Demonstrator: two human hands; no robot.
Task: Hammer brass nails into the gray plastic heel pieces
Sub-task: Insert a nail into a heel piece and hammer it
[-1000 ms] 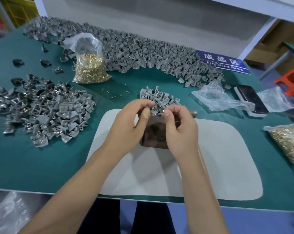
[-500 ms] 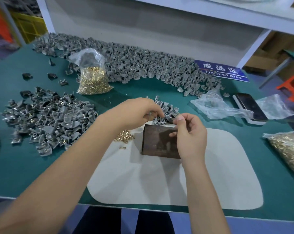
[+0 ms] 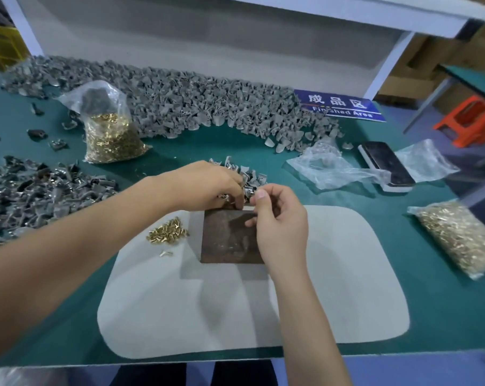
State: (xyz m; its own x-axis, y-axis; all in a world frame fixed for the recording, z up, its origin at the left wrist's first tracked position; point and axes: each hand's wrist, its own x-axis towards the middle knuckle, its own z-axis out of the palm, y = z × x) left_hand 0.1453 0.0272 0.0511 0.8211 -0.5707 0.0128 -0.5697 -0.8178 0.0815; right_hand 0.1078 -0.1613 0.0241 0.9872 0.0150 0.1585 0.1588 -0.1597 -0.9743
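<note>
Open room lies on the near half of the white mat; the far edge and both sides are crowded.

The white mat [image 3: 347, 288] is bare from the dark metal block [image 3: 230, 236] down to the table's near edge. The block sits at the mat's far middle, with loose brass nails [image 3: 167, 234] just beside it on the left. Both hands, left hand [image 3: 205, 185] and right hand [image 3: 280, 224], meet over the block's far edge at a small heap of gray heel pieces [image 3: 249, 174]. Left is a spread pile of heel pieces [image 3: 41, 190]; behind, a nail bag [image 3: 110, 135] and a long ridge of pieces [image 3: 194, 104]. Right stand crumpled plastic [image 3: 333, 168], a phone [image 3: 386, 162] and a second nail bag [image 3: 458, 238].
</note>
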